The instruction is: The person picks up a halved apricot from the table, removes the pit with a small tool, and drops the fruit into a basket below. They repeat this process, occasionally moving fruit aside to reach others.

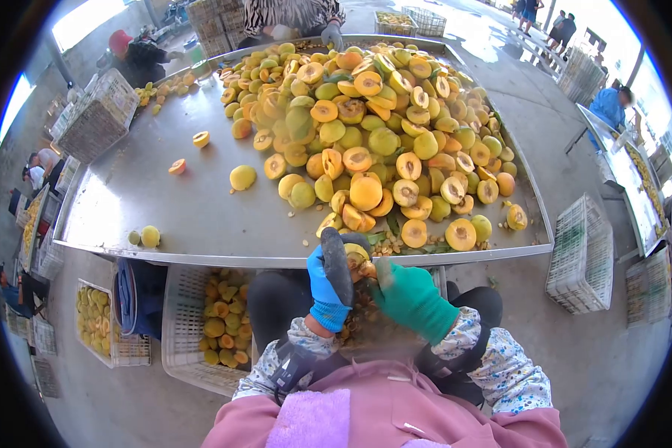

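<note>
Metal table point(164, 198) at 12 o'clock from the hands, fruit pile point(366, 145) heaped on it, white crate point(181, 310) of more fruit at 8; green-gloved right hand point(417, 297) closed, fingertips pinching at the 4 o'clock edge of a cut fruit point(358, 254), blue-gloved left hand point(331, 280) curled round its 9 o'clock side. Fruit's between both hands by the table's near edge, probably light, soft, slick inside, bruises easily; best gripped by the skin.

Gloved left hand point(328, 280) and right hand point(418, 302) close together, fingers point(388, 280) curled, by the near edge of the surface point(175, 198)
</note>
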`<state>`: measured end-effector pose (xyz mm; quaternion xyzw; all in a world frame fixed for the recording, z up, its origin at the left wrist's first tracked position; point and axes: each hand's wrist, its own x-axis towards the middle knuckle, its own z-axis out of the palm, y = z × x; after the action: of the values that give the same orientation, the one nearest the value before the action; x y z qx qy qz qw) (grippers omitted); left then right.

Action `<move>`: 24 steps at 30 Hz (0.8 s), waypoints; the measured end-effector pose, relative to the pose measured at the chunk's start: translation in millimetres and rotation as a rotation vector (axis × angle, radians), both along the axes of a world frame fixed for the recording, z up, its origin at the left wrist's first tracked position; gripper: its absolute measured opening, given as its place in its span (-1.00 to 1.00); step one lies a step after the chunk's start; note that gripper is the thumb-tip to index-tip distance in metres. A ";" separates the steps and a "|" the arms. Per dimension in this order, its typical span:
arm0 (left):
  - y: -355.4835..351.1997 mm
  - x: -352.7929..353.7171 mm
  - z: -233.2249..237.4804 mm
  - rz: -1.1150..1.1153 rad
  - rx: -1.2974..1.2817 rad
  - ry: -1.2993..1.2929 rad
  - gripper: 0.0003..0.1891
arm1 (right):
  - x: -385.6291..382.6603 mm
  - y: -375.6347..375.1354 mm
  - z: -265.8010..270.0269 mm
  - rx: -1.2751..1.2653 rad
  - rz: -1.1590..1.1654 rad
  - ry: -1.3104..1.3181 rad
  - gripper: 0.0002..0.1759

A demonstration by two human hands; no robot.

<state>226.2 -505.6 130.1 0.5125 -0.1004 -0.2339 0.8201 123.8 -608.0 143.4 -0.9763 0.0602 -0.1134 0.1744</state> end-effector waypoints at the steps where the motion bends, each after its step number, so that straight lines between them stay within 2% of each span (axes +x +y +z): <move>1: 0.2 3.3 -3.1 0.004 0.016 -0.041 -0.44 | 2.0 2.9 -5.1 0.055 -0.022 -0.026 -0.72; 6: 4.7 18.8 -27.3 -0.011 0.096 -0.084 -0.49 | 14.4 22.4 -38.1 0.300 -0.119 0.035 -0.74; 8: 6.6 21.1 -29.2 0.029 0.107 -0.208 -0.52 | 18.3 32.7 -38.7 0.627 -0.154 0.004 -0.73; 12: 7.2 30.4 -25.7 0.042 0.161 -0.255 -0.50 | 23.9 41.9 -29.9 0.653 -0.166 -0.161 -0.71; 14: 8.2 33.6 -18.6 -0.051 0.134 -0.057 -0.39 | 24.5 28.7 -17.7 1.147 -0.137 0.089 -0.70; 17: 10.4 34.6 -11.2 -0.109 0.040 0.053 -0.39 | 21.3 12.6 2.6 1.860 -0.092 0.521 -0.64; 21: 14.8 37.2 -5.2 -0.185 0.038 0.065 -0.40 | 23.2 16.5 18.6 1.859 -0.127 0.629 -0.60; 24: 13.7 38.6 -4.7 -0.226 0.036 0.087 -0.41 | 22.4 18.2 16.4 1.995 -0.138 0.671 -0.58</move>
<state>264.8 -491.9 125.5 0.5020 -0.1176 -0.3487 0.7827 146.2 -589.9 159.7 -0.3666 0.2267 0.2536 0.8660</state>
